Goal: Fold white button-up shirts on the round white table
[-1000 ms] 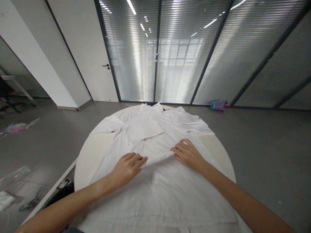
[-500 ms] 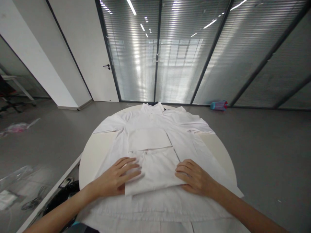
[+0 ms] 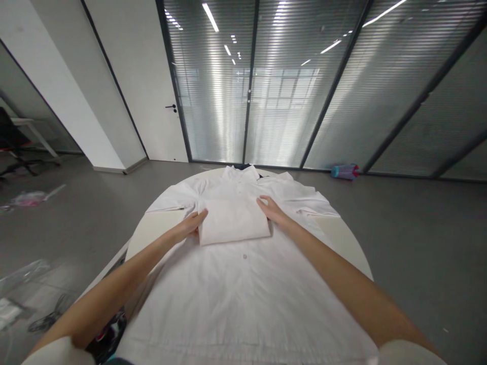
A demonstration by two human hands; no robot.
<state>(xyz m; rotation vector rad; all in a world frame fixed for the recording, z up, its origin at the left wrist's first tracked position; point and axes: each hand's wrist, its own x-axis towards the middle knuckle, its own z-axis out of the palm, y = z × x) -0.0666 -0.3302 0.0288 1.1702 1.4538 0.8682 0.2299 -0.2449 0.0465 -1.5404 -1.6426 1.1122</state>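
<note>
Both hands flank a small folded white cloth lying on a white shirt spread over the round table.

The left hand (image 3: 191, 223) lies flat with fingers straight against the left edge of the folded cloth (image 3: 233, 221); the right hand (image 3: 271, 208) rests open at its upper right corner, about 2 o'clock from the cloth's middle. Neither hand is clenched on anything. The cloth is a neat, smooth rectangle, sitting at 12 o'clock from the small button on the shirt (image 3: 243, 284), below the collar. The shirt is broad and lightly creased, sleeves spread toward 10 and 2 o'clock, covering most of the table (image 3: 150, 228). A sideways push from either hand could likely skew the fold or wrinkle the shirt beneath, since white on white hides the edges.
</note>
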